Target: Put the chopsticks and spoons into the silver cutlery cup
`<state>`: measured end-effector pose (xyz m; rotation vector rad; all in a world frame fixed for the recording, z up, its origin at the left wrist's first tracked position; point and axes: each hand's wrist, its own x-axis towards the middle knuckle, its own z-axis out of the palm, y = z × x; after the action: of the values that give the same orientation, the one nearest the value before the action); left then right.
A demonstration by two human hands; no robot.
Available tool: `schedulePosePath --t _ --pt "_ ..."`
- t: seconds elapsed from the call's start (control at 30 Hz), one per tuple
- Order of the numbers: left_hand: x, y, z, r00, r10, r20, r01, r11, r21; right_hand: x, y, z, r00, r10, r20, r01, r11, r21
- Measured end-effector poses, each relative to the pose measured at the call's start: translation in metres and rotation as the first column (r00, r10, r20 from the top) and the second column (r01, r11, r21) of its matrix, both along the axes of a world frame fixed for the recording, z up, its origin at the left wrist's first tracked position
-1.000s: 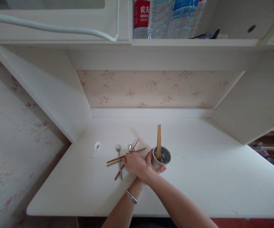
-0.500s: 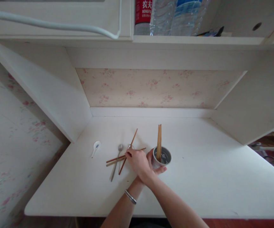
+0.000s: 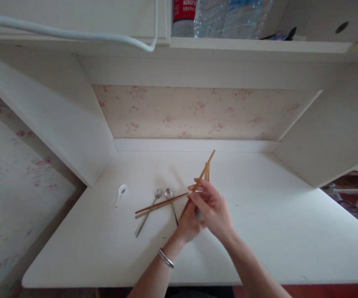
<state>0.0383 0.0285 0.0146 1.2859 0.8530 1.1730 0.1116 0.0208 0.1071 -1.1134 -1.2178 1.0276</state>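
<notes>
My right hand (image 3: 214, 209) is closed on one brown chopstick (image 3: 204, 170), lifted off the desk and slanting up to the right. My left hand (image 3: 187, 224), with a metal bracelet (image 3: 165, 258) on its wrist, sits under and behind the right hand. It is wrapped round a small grey cup (image 3: 199, 214), which is almost hidden. More chopsticks (image 3: 207, 167) stand upright in that cup. Two chopsticks (image 3: 158, 204) lie on the white desk (image 3: 260, 231) left of my hands, with two metal spoons (image 3: 157, 194) (image 3: 168, 193) across them.
A white ceramic spoon (image 3: 120, 193) lies further left on the desk. Slanted white side panels (image 3: 73, 136) close in the desk on both sides, with floral wallpaper (image 3: 197, 111) behind. Overhead, a shelf holds water bottles (image 3: 210, 16), and a white cable (image 3: 73, 36) runs across.
My right hand picked one chopstick out of the pile at the left and carried it up and right, over the cup. One spoon got shifted. The view tilted down slightly.
</notes>
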Motion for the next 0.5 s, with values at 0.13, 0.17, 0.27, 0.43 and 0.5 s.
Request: schedulePosePath --t 0.13,0.17,0.27,0.43,0.5 --pt "0.000 0.004 -0.004 0.988 -0.120 0.097 0.120 0.993 -0.001 0.052 0.005 0.011 0.951 -0.304 -0.063 0.306 0.952 0.022" --pt "0.000 0.004 -0.006 0.986 -0.130 0.107 0.133 0.991 -0.017 0.063 0.007 0.010 0.927 -0.369 -0.071 0.371 0.928 0.024" --pt "0.000 0.005 -0.012 0.982 -0.153 0.109 0.159 0.986 -0.051 0.084 0.015 -0.005 0.905 -0.426 -0.013 0.426 0.905 0.000" --pt "-0.001 0.005 -0.015 0.972 -0.195 0.135 0.201 0.979 -0.032 0.088 0.020 -0.032 0.908 -0.251 0.337 0.284 0.958 -0.051" --pt "-0.001 0.006 -0.017 0.973 -0.189 0.129 0.193 0.981 -0.020 0.085 0.020 -0.038 0.881 -0.206 0.426 0.251 0.967 -0.051"
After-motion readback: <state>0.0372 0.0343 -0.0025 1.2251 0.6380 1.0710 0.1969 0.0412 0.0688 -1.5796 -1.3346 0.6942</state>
